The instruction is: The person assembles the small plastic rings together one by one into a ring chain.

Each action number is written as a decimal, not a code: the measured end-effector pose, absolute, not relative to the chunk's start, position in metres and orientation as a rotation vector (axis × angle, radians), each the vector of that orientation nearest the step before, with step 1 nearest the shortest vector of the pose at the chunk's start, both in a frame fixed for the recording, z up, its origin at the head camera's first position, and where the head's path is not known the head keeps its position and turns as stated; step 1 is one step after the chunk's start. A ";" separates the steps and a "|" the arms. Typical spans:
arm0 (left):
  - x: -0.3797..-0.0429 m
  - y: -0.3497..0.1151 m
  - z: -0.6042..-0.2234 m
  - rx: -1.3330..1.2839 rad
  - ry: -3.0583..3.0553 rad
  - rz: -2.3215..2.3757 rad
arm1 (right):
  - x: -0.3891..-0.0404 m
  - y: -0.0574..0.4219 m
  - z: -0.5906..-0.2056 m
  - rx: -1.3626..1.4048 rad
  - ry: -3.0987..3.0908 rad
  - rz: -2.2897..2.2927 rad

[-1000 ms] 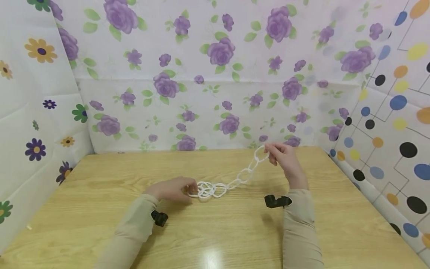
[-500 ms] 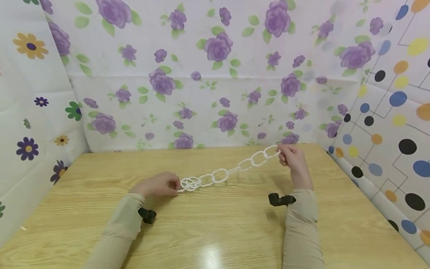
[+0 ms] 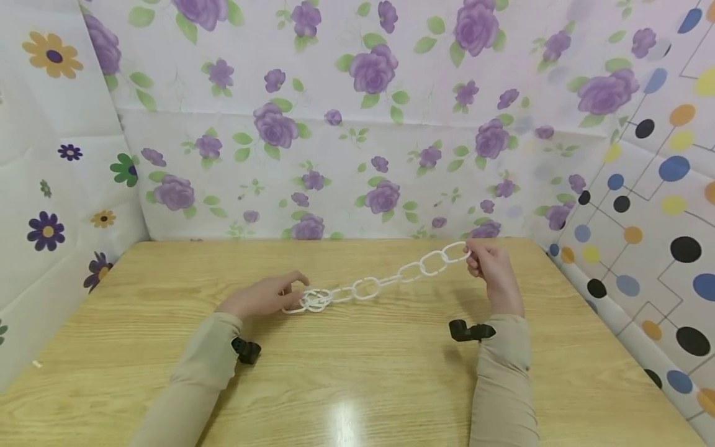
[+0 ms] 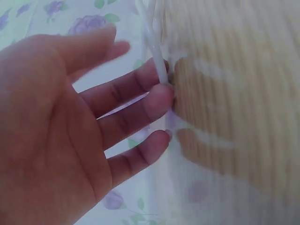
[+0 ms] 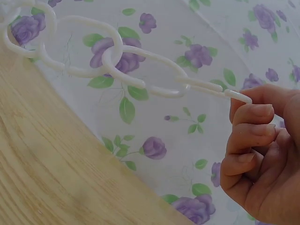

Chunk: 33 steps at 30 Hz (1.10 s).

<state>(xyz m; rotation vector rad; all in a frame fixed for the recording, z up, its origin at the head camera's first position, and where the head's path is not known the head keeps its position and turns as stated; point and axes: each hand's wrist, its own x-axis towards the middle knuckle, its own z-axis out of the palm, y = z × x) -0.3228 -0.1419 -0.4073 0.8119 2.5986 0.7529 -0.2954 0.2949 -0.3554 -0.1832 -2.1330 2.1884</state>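
Observation:
A white plastic chain (image 3: 366,288) of oval links slants up across the table from left to right. My right hand (image 3: 494,273) pinches its raised end link (image 5: 239,97) between thumb and curled fingers. At the lower left end, several links lie bunched together (image 3: 316,300) near the tabletop. Beside that bunch is my left hand (image 3: 265,295), thumb lifted apart from the other fingers. In the left wrist view, a white link (image 4: 157,47) runs down to the fingertips (image 4: 159,99), which rest close over the wood.
The wooden table (image 3: 346,372) is bordered by a purple-rose printed sheet (image 3: 380,155) at the back. A flower-print sheet (image 3: 33,192) stands on the left, a dotted one (image 3: 659,205) on the right. A small white scrap (image 3: 36,364) lies at the table's left.
The chain has been drawn out longer, my right hand moving right and my left hand moving left. My left thumb and fingers have since spread apart, letting go of the end link.

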 end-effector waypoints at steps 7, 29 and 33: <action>-0.321 -0.132 -0.403 0.778 2.621 0.584 | -0.296 0.295 -0.357 -0.169 -2.128 2.192; -0.323 -0.125 -0.391 0.186 2.623 0.761 | -0.295 0.305 -0.357 -0.225 -2.120 2.174; -0.325 -0.133 -0.392 0.245 2.646 0.721 | -0.299 0.312 -0.365 -0.269 -2.101 2.162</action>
